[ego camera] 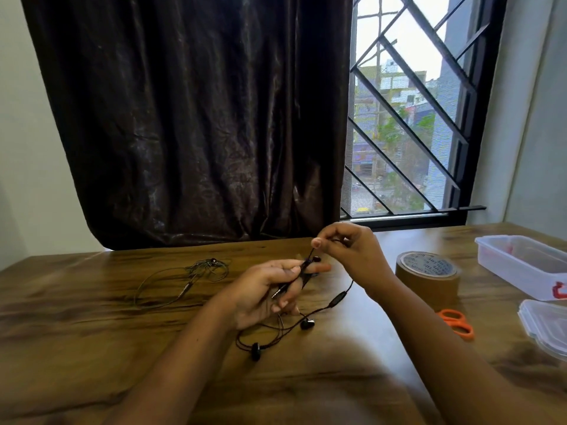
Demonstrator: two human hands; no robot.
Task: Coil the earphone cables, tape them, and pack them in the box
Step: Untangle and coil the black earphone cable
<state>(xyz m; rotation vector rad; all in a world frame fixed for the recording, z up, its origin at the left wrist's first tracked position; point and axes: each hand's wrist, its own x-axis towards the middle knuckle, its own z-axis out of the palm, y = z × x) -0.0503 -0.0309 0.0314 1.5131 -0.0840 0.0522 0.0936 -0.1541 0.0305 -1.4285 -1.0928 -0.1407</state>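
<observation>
Looking down from the head camera, the left hand [267, 289] is curled round the cable [351, 284] of a pair of black earphones [337, 299]. It grips the cable between thumb and fingers just above the table [92, 317], with the metal plug [277, 293] poking out across its palm. The right hand [352, 250], a little higher and just beside the left, pinches the same cable between thumb and forefinger, and a short stretch runs between the two hands. From the right hand the cable drops in a loose loop to the wood. The two earbuds [307, 324] lie on the table below the left hand, apart from each other. A second pair of earphones [202, 269] lies loosely tangled on the table to the left, well apart from both hands. To the right are a roll of brown tape [428, 280] lying flat and orange-handled scissors [457, 325] just in front of it. An open clear plastic box [521, 262] sits near the table's right edge, with its lid [546, 326] beside it. Behind the table are a dark curtain [184, 118] and a barred window [405, 118].
</observation>
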